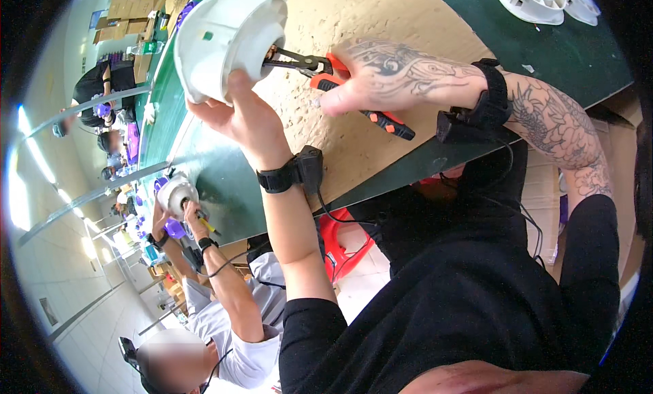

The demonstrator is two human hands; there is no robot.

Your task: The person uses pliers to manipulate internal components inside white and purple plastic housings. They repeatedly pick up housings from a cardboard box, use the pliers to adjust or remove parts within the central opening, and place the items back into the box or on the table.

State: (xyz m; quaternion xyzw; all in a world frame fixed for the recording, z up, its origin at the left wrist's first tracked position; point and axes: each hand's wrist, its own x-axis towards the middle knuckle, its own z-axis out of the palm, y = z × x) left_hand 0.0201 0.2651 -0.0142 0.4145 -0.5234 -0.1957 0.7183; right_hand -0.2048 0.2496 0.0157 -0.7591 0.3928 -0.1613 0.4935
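My left hand [241, 118] is wrapped round the lower rim of a white, round plastic housing [221, 44], which is tilted so its opening turns to the right. In my right hand [354, 81] is a pair of long-nose pliers [320, 67] with red and black handles. Their dark jaws reach into the opening of the housing, next to something copper-coloured; what the tips grip in there is hidden. Both hands are above a worn tan board [367, 27] on the table.
The green tabletop [469, 166] extends around the board. White plastic parts [534, 0] lie at the far right. On the left a co-worker in a grey shirt [238, 305] handles a similar white housing [178, 193]. Cardboard boxes [129, 13] are stacked at the far left.
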